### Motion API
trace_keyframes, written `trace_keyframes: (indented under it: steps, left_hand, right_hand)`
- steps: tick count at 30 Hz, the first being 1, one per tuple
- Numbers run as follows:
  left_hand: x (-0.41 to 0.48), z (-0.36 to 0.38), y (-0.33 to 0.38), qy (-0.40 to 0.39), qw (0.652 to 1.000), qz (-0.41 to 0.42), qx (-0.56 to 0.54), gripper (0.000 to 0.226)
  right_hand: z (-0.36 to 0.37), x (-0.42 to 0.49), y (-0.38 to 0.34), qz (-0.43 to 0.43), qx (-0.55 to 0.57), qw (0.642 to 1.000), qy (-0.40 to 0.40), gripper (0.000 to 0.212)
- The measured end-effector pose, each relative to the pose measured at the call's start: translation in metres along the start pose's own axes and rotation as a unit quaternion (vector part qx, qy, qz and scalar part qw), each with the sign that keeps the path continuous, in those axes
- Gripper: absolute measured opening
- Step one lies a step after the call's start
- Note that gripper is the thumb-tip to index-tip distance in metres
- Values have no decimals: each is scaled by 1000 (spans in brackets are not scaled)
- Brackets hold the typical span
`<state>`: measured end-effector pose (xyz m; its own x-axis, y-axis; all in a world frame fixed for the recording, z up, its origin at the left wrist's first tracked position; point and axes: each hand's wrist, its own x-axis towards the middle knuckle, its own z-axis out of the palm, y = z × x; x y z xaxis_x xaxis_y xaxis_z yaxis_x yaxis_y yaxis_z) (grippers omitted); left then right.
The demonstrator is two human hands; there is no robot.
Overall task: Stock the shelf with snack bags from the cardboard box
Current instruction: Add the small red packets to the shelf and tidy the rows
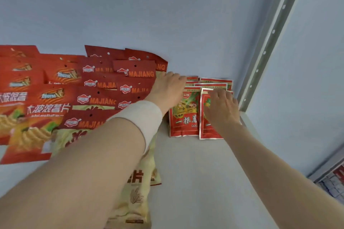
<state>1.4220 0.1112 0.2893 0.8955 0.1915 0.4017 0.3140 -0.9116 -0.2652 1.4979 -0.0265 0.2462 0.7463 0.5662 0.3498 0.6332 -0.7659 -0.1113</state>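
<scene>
Small red snack bags with silver edges stand in two rows at the back right of the white shelf (195,163). The front left bag (183,119) and the front right bag (206,128) lean back on the ones behind. My left hand (167,91) reaches over from the left, its fingertips touching the tops of the rear bags in the left row. My right hand (221,106) lies with spread fingers flat on the front right bag. A pale band wraps my left wrist. No cardboard box is in view.
Large red MAJIANG bags (111,87) and red chip bags (28,117) fill the shelf's left side. Cream bags (137,201) lie under my left forearm. A perforated metal upright (270,42) bounds the shelf on the right. Goods on a lower shelf (333,186) show at bottom right.
</scene>
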Motion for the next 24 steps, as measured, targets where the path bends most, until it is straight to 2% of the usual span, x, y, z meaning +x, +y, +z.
trace_keyframes:
  steps: [5,10,13,16,18,21,24]
  left_hand:
    - [-65,-36,-70,-93,992,42,80,32]
    - [-147,-40,-133,-163,983,20,80,37]
    - [-187,-35,-159,-183,982,-11,41,33]
    - [-217,-22,-171,-183,977,-82,-78,32]
    - [-235,0,-172,-164,951,-170,-198,46]
    - [-255,33,-163,-115,884,-305,-336,78]
    - [-266,54,-148,-81,820,-385,-417,92]
  right_hand:
    - [-34,-32,-63,-77,-106,990,-44,36]
    - [-32,-84,-135,-100,-155,980,-70,29]
    - [-29,-107,-161,-97,-156,978,-99,32]
    - [-25,-129,-172,-52,-110,984,-132,44]
    - [-18,-143,-174,9,-56,986,-156,64]
    - [-7,-161,-173,107,30,973,-204,95]
    - [9,-175,-174,169,121,953,-219,105]
